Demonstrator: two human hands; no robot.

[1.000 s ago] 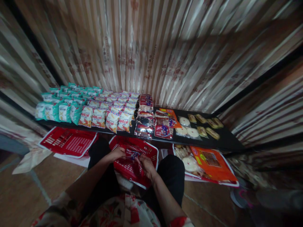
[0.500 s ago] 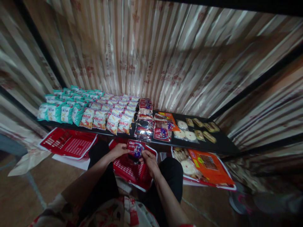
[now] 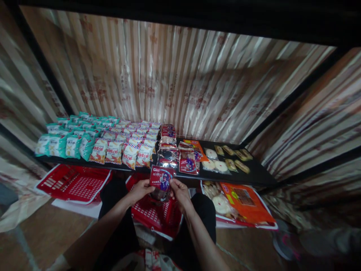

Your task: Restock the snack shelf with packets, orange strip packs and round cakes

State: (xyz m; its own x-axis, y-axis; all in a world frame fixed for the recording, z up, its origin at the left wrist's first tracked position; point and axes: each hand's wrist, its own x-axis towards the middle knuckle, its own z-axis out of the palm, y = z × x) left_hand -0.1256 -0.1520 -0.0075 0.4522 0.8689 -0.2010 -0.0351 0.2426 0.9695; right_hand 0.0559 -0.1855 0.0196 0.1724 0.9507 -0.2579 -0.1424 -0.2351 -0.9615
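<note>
A dark red snack packet with a purple picture [image 3: 161, 177] is held upright between both hands, in front of the shelf edge. My left hand [image 3: 143, 189] pinches its left side, and my right hand [image 3: 179, 192] grips its right side. Below them a red plastic basket [image 3: 166, 222] sits between my knees. Just beyond the held packet, similar packets [image 3: 168, 145] stand in a row running back along the black shelf [image 3: 259, 174]. Beside that row lies a loose pile of red packets [image 3: 188, 162].
White-orange snack bags [image 3: 129, 155] and green-white bags [image 3: 72, 146] fill the shelf's left. On its right lie round white pastries [image 3: 221, 166] and yellow-wrapped bars [image 3: 241, 166]. Another red basket [image 3: 75, 184] is at lower left; an orange packet [image 3: 244, 203] lies in one at right.
My hands have brought the packet a little closer to the shelf edge, and its front now shows more fully. The view has tilted up, revealing more of the dark bar above.
</note>
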